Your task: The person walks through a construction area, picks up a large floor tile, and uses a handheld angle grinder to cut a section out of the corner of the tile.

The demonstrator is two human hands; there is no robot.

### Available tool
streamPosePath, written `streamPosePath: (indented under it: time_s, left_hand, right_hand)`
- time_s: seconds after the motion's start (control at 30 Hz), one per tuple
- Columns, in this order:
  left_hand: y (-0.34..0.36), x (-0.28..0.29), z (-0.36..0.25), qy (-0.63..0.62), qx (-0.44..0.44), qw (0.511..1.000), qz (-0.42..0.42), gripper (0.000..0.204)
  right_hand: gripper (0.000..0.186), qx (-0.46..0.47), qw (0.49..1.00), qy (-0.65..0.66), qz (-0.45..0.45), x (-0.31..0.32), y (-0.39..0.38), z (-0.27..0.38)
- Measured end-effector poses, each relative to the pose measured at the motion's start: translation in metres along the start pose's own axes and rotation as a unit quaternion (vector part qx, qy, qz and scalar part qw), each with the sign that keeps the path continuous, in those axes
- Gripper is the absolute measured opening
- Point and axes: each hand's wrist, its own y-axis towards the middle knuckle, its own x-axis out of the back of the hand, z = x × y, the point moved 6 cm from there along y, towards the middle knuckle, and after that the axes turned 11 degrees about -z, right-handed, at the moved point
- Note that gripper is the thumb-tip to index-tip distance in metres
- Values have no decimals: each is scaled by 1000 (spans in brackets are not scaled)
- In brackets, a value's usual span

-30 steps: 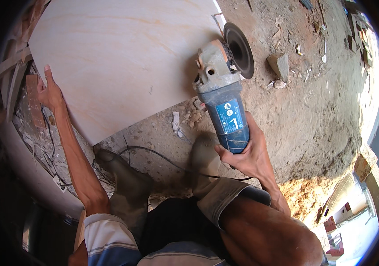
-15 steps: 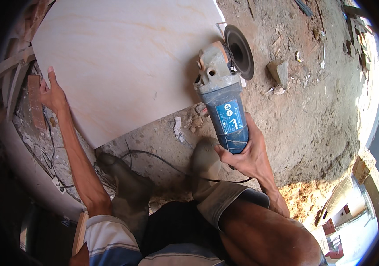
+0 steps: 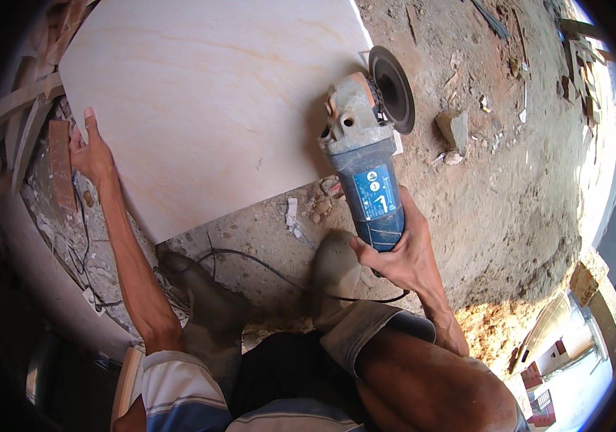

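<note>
A large cream, veined tile [image 3: 210,115] rests at the upper left. My left hand [image 3: 92,151] is at its left edge, thumb up and fingers curled, gripping it. My right hand [image 3: 401,252] is wrapped round the lower body of a blue angle grinder [image 3: 365,180] with a grey metal head and a dark disc [image 3: 399,86]. The disc is beside the tile's right edge; whether it touches is unclear. A black cord [image 3: 272,268] runs from below my right hand across the ground.
Dusty, rubble-strewn ground [image 3: 502,216] surrounds the tile, with a broken stone chunk [image 3: 452,126] at right. Wood scraps [image 3: 27,115] and a reddish plank [image 3: 61,162] lie at left. My boots [image 3: 203,295] are below the tile.
The tile, both hands and the grinder appear slightly further right and down, along with the ground around them. My grips look the same.
</note>
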Motion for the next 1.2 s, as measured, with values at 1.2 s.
streamPosePath:
  time_s: [1.2]
  left_hand:
    - [-3, 1, -5, 25, -3, 1000, -1, 79]
  right_hand:
    - [69, -23, 999, 33, 9, -6, 7, 3]
